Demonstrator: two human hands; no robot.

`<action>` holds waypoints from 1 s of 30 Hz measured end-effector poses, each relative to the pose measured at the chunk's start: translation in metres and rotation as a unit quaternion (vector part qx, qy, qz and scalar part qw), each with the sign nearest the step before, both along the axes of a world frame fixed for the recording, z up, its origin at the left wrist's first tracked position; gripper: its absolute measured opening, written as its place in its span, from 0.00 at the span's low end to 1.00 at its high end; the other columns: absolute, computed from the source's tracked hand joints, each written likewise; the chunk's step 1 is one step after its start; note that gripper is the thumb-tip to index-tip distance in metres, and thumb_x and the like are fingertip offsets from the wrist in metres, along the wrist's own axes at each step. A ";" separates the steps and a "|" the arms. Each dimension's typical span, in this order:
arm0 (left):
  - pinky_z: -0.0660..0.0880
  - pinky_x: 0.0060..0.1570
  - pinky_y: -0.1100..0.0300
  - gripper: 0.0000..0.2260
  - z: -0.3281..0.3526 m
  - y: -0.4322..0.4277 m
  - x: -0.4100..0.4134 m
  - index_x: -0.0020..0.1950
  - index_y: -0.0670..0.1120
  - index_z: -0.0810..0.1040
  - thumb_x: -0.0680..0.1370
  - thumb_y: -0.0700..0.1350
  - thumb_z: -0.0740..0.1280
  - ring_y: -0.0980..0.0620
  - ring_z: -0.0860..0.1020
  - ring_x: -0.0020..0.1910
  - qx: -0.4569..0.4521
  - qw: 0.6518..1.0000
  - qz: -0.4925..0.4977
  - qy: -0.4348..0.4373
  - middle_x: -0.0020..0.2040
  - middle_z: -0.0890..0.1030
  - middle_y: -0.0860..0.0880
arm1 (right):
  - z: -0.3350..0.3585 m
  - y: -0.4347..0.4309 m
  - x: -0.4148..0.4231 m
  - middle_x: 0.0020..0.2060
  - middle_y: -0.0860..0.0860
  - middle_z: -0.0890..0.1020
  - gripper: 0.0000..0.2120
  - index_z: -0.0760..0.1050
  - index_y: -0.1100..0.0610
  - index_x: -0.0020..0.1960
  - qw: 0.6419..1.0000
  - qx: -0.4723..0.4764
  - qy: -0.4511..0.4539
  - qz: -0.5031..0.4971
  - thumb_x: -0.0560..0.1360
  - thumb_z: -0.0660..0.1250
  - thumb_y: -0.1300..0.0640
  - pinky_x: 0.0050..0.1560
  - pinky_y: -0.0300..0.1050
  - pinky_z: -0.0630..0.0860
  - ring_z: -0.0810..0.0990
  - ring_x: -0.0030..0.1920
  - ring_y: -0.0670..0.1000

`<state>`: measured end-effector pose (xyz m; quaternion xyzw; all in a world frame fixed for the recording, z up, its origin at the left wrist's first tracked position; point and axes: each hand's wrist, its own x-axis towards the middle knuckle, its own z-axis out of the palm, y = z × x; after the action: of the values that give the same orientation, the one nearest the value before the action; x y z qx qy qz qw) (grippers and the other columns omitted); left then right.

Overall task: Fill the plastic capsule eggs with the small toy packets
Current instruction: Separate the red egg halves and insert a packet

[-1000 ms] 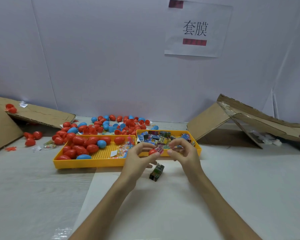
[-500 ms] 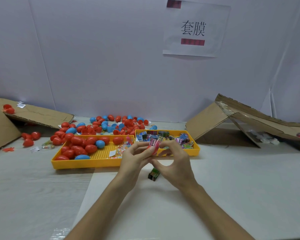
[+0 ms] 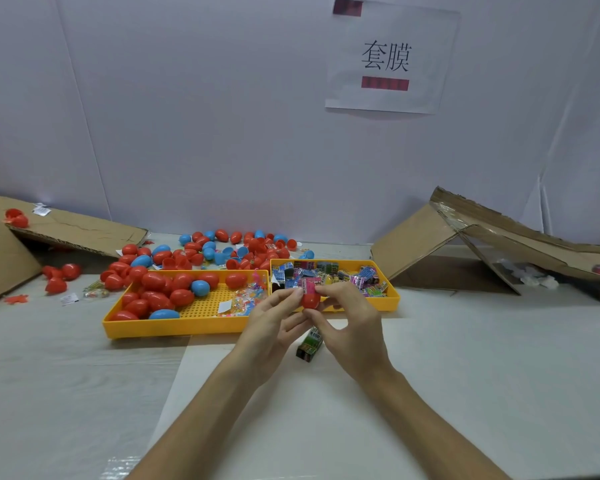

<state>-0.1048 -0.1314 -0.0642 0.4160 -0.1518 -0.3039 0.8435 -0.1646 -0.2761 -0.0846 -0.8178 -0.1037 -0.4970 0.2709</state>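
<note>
A red egg half (image 3: 310, 301) is held between both hands just in front of the trays. My left hand (image 3: 274, 323) grips it from the left and below. My right hand (image 3: 352, 323) pinches a pink toy packet (image 3: 309, 285) that sticks up out of the half. Behind them a yellow tray (image 3: 390, 299) holds several colourful packets (image 3: 357, 275). The left yellow tray (image 3: 160, 329) holds several red and blue eggs (image 3: 160, 289) and clear packets. A small dark box (image 3: 309, 344) lies on the table under my hands.
Loose red and blue eggs (image 3: 222, 251) lie heaped behind the trays by the white wall. Flattened cardboard (image 3: 66, 230) leans at the left and a cardboard tent (image 3: 482, 244) at the right. A paper sign (image 3: 388, 60) hangs on the wall.
My hands have come together and risen slightly. The pink packet now stands in the red egg half, where a second ago the hands were a little apart.
</note>
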 end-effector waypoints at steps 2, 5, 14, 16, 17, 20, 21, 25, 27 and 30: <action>0.82 0.52 0.56 0.16 0.000 0.000 0.000 0.64 0.38 0.77 0.79 0.43 0.69 0.42 0.83 0.59 0.001 1.000 -0.002 0.000 0.59 0.83 0.38 | 0.000 -0.001 0.000 0.49 0.51 0.81 0.15 0.80 0.61 0.56 1.000 -0.008 -0.005 -0.012 0.71 0.78 0.63 0.50 0.38 0.80 0.80 0.48 0.44; 0.82 0.52 0.56 0.16 0.001 -0.001 -0.001 0.64 0.38 0.77 0.78 0.43 0.70 0.42 0.83 0.59 -0.002 1.000 -0.005 0.004 0.59 0.83 0.38 | -0.003 -0.002 0.001 0.48 0.53 0.82 0.15 0.81 0.62 0.55 0.999 -0.014 -0.014 -0.032 0.69 0.79 0.65 0.53 0.34 0.78 0.78 0.50 0.41; 0.82 0.54 0.56 0.19 0.002 -0.001 -0.001 0.66 0.38 0.76 0.77 0.44 0.70 0.43 0.82 0.61 -0.015 1.000 -0.015 0.020 0.61 0.83 0.37 | 0.000 -0.001 0.000 0.52 0.48 0.83 0.20 0.79 0.58 0.61 0.999 0.044 0.002 -0.013 0.71 0.79 0.60 0.52 0.35 0.79 0.82 0.49 0.42; 0.82 0.55 0.56 0.19 0.001 -0.001 -0.001 0.66 0.38 0.76 0.78 0.44 0.70 0.42 0.82 0.61 -0.020 0.999 -0.019 0.029 0.61 0.82 0.37 | 0.000 0.000 0.000 0.51 0.50 0.84 0.20 0.81 0.59 0.60 0.999 0.040 0.003 -0.027 0.70 0.79 0.58 0.55 0.33 0.78 0.81 0.50 0.42; 0.82 0.54 0.56 0.19 0.001 -0.001 -0.001 0.66 0.38 0.76 0.78 0.44 0.70 0.42 0.82 0.61 -0.022 0.999 -0.021 0.034 0.61 0.83 0.37 | 0.000 0.000 0.000 0.50 0.51 0.85 0.19 0.82 0.60 0.59 0.999 0.030 0.002 -0.036 0.70 0.79 0.58 0.56 0.32 0.77 0.81 0.51 0.41; 0.82 0.53 0.56 0.18 0.000 -0.001 -0.001 0.66 0.38 0.77 0.78 0.43 0.70 0.42 0.83 0.60 -0.023 0.999 -0.027 0.037 0.60 0.83 0.37 | -0.001 -0.002 0.000 0.48 0.51 0.85 0.16 0.83 0.61 0.56 0.999 0.011 -0.001 -0.049 0.69 0.79 0.60 0.57 0.31 0.76 0.80 0.51 0.41; 0.82 0.53 0.56 0.18 0.000 -0.001 0.000 0.66 0.38 0.77 0.77 0.43 0.70 0.42 0.83 0.60 -0.023 0.999 -0.028 0.037 0.61 0.83 0.37 | -0.001 -0.003 0.000 0.48 0.52 0.85 0.16 0.83 0.62 0.55 0.999 0.007 -0.002 -0.050 0.69 0.79 0.61 0.57 0.31 0.76 0.80 0.51 0.42; 0.82 0.52 0.56 0.18 -0.002 -0.002 0.000 0.64 0.38 0.78 0.76 0.41 0.72 0.42 0.83 0.60 -0.022 0.998 -0.034 0.045 0.60 0.83 0.37 | -0.002 -0.004 0.001 0.48 0.53 0.86 0.16 0.83 0.63 0.55 0.998 -0.005 -0.011 -0.054 0.69 0.79 0.63 0.59 0.27 0.73 0.79 0.52 0.40; 0.82 0.52 0.56 0.17 -0.002 -0.002 0.001 0.63 0.38 0.79 0.76 0.41 0.72 0.42 0.83 0.60 -0.022 0.998 -0.040 0.048 0.60 0.83 0.37 | -0.002 -0.005 0.001 0.47 0.54 0.86 0.15 0.83 0.63 0.54 0.998 -0.012 -0.017 -0.051 0.68 0.79 0.64 0.59 0.26 0.72 0.79 0.52 0.42; 0.82 0.51 0.56 0.17 -0.003 -0.001 0.001 0.63 0.39 0.79 0.76 0.41 0.72 0.42 0.83 0.60 -0.024 0.997 -0.049 0.052 0.61 0.83 0.37 | 0.000 -0.005 0.000 0.48 0.53 0.86 0.16 0.83 0.62 0.56 0.999 -0.003 -0.010 -0.040 0.69 0.79 0.64 0.57 0.30 0.75 0.82 0.51 0.46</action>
<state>-0.1036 -0.1323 -0.0670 0.3712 -0.1354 -0.3622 0.8442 -0.1643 -0.2809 -0.0849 -0.8170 -0.0756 -0.5154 0.2472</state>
